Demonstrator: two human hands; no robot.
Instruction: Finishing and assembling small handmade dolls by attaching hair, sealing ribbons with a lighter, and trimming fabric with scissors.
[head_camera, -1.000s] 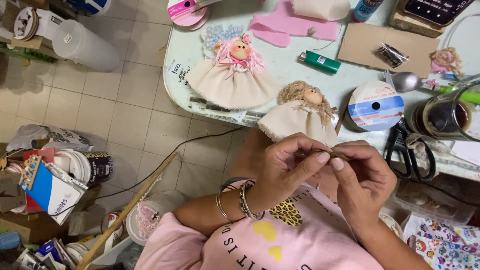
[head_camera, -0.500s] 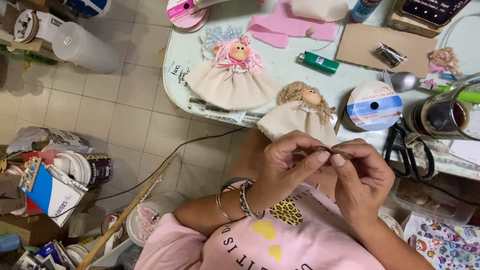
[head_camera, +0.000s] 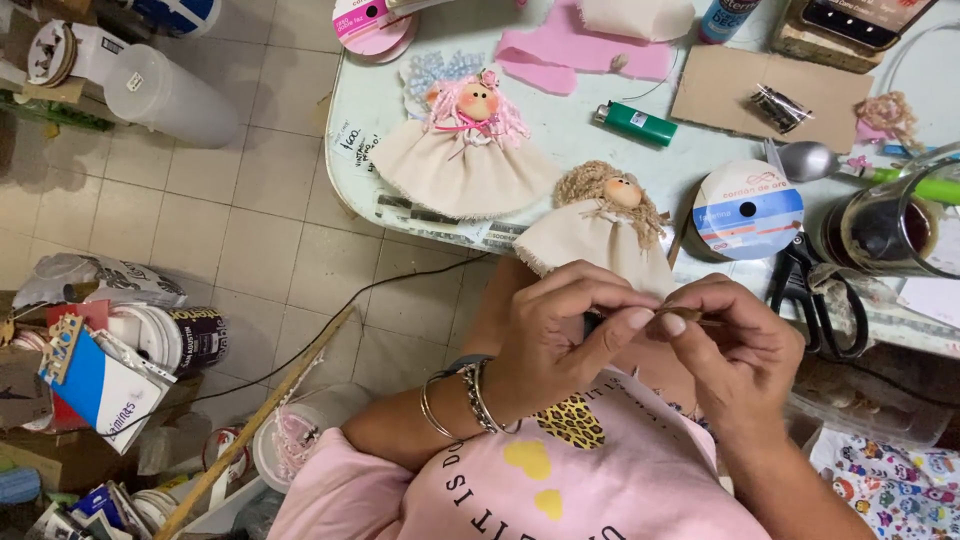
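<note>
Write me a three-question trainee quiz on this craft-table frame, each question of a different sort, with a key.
1. True or false: the left hand and right hand pinch a small thin brown piece between their fingertips.
2. Which doll lies nearest the hands? A) the pink-haired doll B) the curly brown-haired doll C) neither, both are on the floor
3. Fill in: the black scissors lie just to the right of the blue and white ribbon ______.

Key: 1 true; 2 B; 3 spool.
</note>
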